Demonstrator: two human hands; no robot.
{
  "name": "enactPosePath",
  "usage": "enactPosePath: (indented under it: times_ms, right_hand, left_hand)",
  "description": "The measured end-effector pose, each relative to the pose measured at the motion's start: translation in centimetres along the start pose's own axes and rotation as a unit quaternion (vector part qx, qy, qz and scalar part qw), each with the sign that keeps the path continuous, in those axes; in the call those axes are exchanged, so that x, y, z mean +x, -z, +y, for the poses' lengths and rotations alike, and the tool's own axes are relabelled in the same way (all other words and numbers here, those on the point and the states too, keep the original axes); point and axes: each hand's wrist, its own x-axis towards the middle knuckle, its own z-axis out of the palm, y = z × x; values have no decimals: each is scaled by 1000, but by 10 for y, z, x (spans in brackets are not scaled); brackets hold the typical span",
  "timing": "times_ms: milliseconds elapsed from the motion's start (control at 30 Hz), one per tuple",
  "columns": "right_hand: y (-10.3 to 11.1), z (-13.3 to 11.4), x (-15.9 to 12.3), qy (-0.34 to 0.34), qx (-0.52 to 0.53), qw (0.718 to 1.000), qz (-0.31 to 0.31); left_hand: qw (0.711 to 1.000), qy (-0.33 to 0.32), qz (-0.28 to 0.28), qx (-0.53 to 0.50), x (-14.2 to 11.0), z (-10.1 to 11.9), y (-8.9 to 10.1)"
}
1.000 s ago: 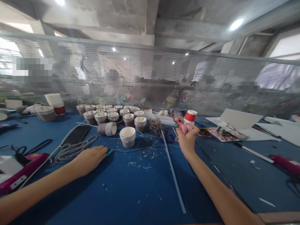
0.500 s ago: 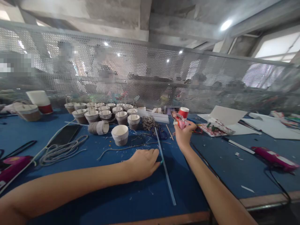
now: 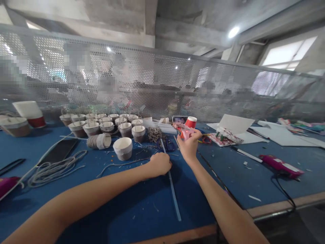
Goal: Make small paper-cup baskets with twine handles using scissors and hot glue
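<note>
White-lined cup (image 3: 123, 151) upright near left hand (image 3: 160, 164), string-wrapped cup (image 3: 95, 141) sideways alongside.

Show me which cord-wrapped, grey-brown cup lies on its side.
The grey-brown, cord-wrapped cup left of the frontmost white-and-grey cup: it opens rightward, while the neighbouring cups stand upright.

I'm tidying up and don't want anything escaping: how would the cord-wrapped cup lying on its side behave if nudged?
The cord-wrapped cup would probably roll, since its round side rests on the blue tabletop. It seems likely to be light for its size, as its open mouth shows a hollow inside. The wound cord probably makes it less slippery.
</note>
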Motion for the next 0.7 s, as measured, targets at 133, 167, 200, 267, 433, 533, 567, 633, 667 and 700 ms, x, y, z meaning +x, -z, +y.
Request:
enactPosePath:
  times_ms: [133, 167, 200, 267, 433, 533, 567, 633, 667, 700]
  right_hand:
    - [3, -3, 1, 9, -23, 999, 27]
    - [4, -3, 2, 10, -25, 999, 37]
    - [5, -4, 3, 10, -26, 999, 46]
    - [6, -7, 6, 12, -27, 998, 51]
    - [9, -11, 11, -139, 53, 989, -9]
    - [5, -9, 12, -262, 138, 952, -79]
    - [4, -9, 12, -277, 155, 943, -102]
    - [3, -9, 14, -286, 185, 929, -142]
    - [3, -9, 15, -286, 202, 923, -160]
    - [3, -10, 17, -280, 216, 918, -178]
  left_hand:
    - [997, -11, -19, -77, 0, -7, 7]
    - [995, -15, -22, -97, -1, -9, 11]
    - [993, -19, -21, -115, -3, -12, 17]
    - [989, -25, -7, -147, -6, -16, 32]
    - [935, -69, 97, -335, -24, -26, 89]
    - [867, -132, 212, -431, -37, -40, 117]
    - [839, -155, 255, -454, -40, -46, 124]
    - [786, -203, 333, -480, -42, -58, 132]
    - [763, -226, 364, -483, -41, -63, 134]
    - [744, -247, 392, -482, -39, -68, 136]
